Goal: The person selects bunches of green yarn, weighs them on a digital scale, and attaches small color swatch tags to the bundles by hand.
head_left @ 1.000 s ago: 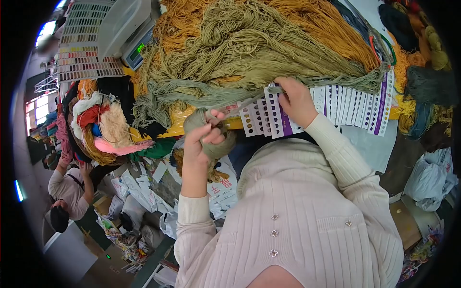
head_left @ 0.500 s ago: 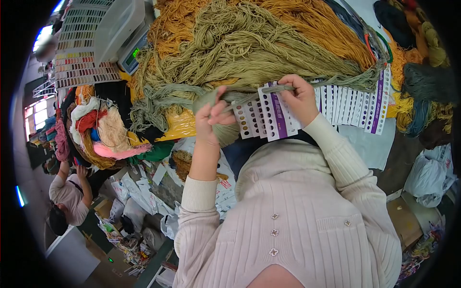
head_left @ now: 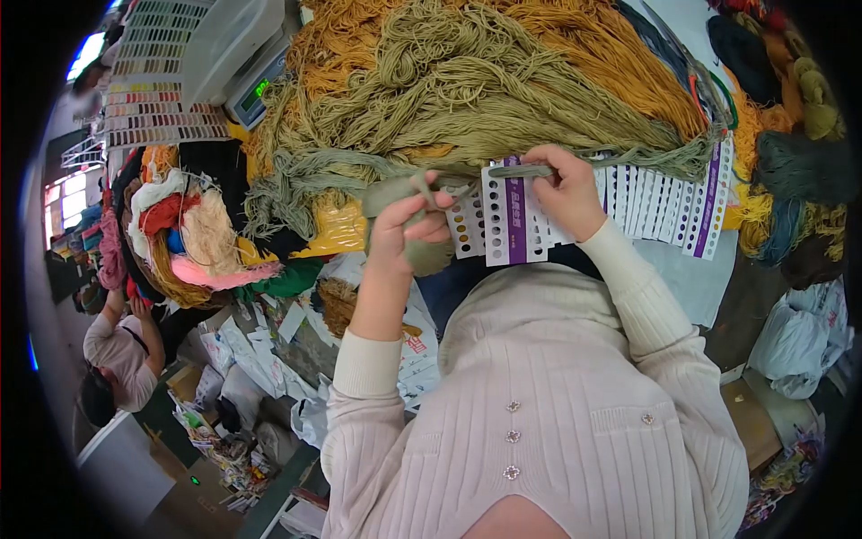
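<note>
My right hand (head_left: 572, 193) pinches a grey-green yarn strand (head_left: 525, 171) over the top of a white-and-purple card with a row of holes (head_left: 514, 216). To its left, my left hand (head_left: 410, 220) has its fingers curled around grey-green yarn (head_left: 386, 199), part of which hangs below the hand. More punched cards (head_left: 628, 193) stand in a fanned row to the right, with grey-green yarn running along their tops. Small coloured tufts show in several holes. Behind both hands lies a large heap of olive yarn (head_left: 458, 99).
Orange yarn (head_left: 611, 58) lies around the olive heap. A scale with a green display (head_left: 256, 99) stands at the back left, near colour sample charts (head_left: 157, 112). Mixed yarn bundles (head_left: 193, 229) sit at the left, where another person (head_left: 126, 359) works. Plastic bags (head_left: 799, 332) are at the right.
My left hand has turned slightly, its fingers now curled closer round the yarn. My right hand stays on the strand at the card. The view has shifted a little.
</note>
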Motion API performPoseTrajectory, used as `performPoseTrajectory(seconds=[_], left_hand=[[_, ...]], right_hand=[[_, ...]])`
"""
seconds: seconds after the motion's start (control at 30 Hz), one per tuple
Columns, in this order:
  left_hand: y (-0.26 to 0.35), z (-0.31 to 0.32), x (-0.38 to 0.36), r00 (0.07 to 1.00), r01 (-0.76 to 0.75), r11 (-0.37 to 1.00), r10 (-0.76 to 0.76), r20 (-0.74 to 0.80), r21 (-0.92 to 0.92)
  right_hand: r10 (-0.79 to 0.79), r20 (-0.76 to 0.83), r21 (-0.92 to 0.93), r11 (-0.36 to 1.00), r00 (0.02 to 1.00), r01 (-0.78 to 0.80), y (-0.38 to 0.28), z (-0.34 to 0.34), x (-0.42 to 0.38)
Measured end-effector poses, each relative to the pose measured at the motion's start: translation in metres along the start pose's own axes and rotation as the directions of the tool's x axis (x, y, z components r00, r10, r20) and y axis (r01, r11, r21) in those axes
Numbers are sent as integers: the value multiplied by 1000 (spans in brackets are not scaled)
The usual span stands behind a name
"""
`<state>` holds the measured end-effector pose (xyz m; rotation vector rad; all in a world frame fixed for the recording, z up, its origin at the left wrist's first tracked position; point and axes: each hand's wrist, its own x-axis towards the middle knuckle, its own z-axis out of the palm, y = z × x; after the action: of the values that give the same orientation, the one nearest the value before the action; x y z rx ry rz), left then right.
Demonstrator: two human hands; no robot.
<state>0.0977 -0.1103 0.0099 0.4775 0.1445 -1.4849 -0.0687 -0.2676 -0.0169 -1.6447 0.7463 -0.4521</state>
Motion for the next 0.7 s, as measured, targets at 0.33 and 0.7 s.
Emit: performPoseTrajectory(seconds=[0.33, 0.7], left_hand=[[-14, 7, 19, 992, 22, 998, -28, -123, -50], [-18, 28, 16, 999, -16, 988, 8, 48, 156]], right_hand=[[-110, 165, -564, 804, 980, 185, -21, -66, 15], [-276, 100, -457, 841, 956, 291, -37, 17, -18]])
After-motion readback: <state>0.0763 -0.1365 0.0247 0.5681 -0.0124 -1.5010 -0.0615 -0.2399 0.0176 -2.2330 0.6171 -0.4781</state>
